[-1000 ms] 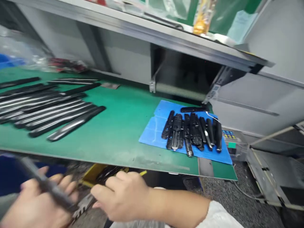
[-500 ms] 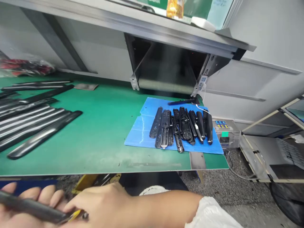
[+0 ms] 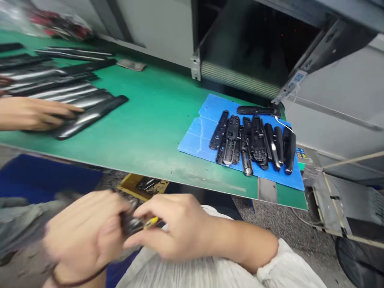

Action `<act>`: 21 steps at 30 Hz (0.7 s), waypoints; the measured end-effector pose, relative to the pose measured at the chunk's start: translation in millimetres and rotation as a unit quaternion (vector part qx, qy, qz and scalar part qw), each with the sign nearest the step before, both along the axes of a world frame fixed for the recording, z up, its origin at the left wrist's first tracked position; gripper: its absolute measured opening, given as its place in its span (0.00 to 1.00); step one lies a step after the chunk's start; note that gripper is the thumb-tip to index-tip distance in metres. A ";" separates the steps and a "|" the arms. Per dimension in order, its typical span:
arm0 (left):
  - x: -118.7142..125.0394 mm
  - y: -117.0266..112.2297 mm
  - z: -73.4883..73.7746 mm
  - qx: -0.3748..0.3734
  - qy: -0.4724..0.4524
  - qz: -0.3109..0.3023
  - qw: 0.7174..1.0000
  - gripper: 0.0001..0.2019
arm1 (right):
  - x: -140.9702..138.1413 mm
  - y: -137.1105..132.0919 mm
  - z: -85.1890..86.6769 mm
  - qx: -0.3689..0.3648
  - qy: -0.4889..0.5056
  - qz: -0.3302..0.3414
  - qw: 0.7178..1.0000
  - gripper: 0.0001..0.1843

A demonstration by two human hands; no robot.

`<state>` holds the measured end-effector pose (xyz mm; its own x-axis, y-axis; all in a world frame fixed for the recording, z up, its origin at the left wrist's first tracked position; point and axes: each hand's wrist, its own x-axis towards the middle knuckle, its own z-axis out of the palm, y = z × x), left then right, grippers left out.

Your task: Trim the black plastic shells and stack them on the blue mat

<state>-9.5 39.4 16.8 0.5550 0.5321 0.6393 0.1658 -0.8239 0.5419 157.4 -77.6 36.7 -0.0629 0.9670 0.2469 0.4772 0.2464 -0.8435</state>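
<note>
My left hand (image 3: pixel 84 232) and my right hand (image 3: pixel 174 228) meet low in the view, below the bench edge. Between them sits a long black plastic part (image 3: pixel 132 224), gripped by my left hand and partly hidden by both hands. My right fingers pinch a small yellow-tipped tool (image 3: pixel 151 222) against it, though blur hides the contact. Another person's hand (image 3: pixel 36 114) rests on the green bench mat (image 3: pixel 150 132), at the nearest of several silver-and-black strips (image 3: pixel 90 114). Several black plastic parts (image 3: pixel 252 140) lie side by side on a blue sheet (image 3: pixel 195 136).
A yellow tray (image 3: pixel 129 184) holding dark pieces sits just below the bench edge, with a blue bin (image 3: pixel 45 176) to its left. A dark cabinet opening (image 3: pixel 255 44) with a power strip (image 3: pixel 297 82) stands behind the bench. A wire-edged rack (image 3: pixel 339 204) stands at the right.
My hands have come together, with the black part and yellow tool between them. Another person's hand has appeared on the strips at left. The view has tilted and shifted toward the bench.
</note>
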 end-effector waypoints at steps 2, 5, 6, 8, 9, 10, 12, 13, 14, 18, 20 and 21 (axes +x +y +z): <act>6.2 3.2 4.2 0.083 0.034 -0.043 0.995 0.09 | 10.5 -7.0 9.5 0.014 -0.027 -0.022 0.999 0.16; 11.8 7.9 8.3 0.094 0.035 -0.053 0.994 0.11 | 29.5 -10.7 16.6 0.093 -0.089 -0.016 0.992 0.14; 12.6 9.2 9.2 0.090 0.037 -0.059 0.993 0.12 | 34.6 -10.0 16.8 0.116 -0.120 -0.010 0.986 0.15; 13.6 10.7 11.0 0.082 0.042 -0.064 0.994 0.15 | 40.5 -7.9 16.0 0.139 -0.172 0.006 0.975 0.13; 14.1 10.5 12.3 0.077 0.046 -0.065 0.994 0.17 | 41.1 -7.0 15.7 0.143 -0.190 0.015 0.971 0.13; 14.7 9.9 13.8 0.072 0.049 -0.067 0.994 0.19 | 40.3 -6.3 15.6 0.144 -0.201 0.022 0.969 0.16; 16.0 7.9 17.0 0.066 0.052 -0.071 0.994 0.23 | 36.0 -4.4 15.9 0.145 -0.215 0.027 0.965 0.26; 16.6 6.9 18.4 0.067 0.050 -0.077 0.994 0.23 | 33.3 -3.0 16.1 0.146 -0.222 0.025 0.964 0.30; 16.9 6.1 19.4 0.069 0.046 -0.084 0.993 0.23 | 30.5 -1.2 16.2 0.145 -0.230 0.022 0.962 0.33; 15.8 4.2 18.9 0.071 0.030 -0.105 0.991 0.22 | 22.7 6.3 16.1 0.153 -0.263 0.016 0.953 0.35; 14.6 3.2 17.0 0.066 0.031 -0.096 0.993 0.22 | 21.7 8.3 15.6 0.169 -0.276 0.009 0.946 0.33; 14.1 2.5 15.8 0.066 0.030 -0.089 0.993 0.21 | 21.8 8.8 15.0 0.179 -0.283 0.004 0.942 0.33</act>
<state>4.6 41.9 32.6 0.6711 0.3363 0.6607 0.0401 -0.9063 0.4206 179.2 -68.9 51.7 -0.2890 0.8275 0.4814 0.8222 0.4721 -0.3179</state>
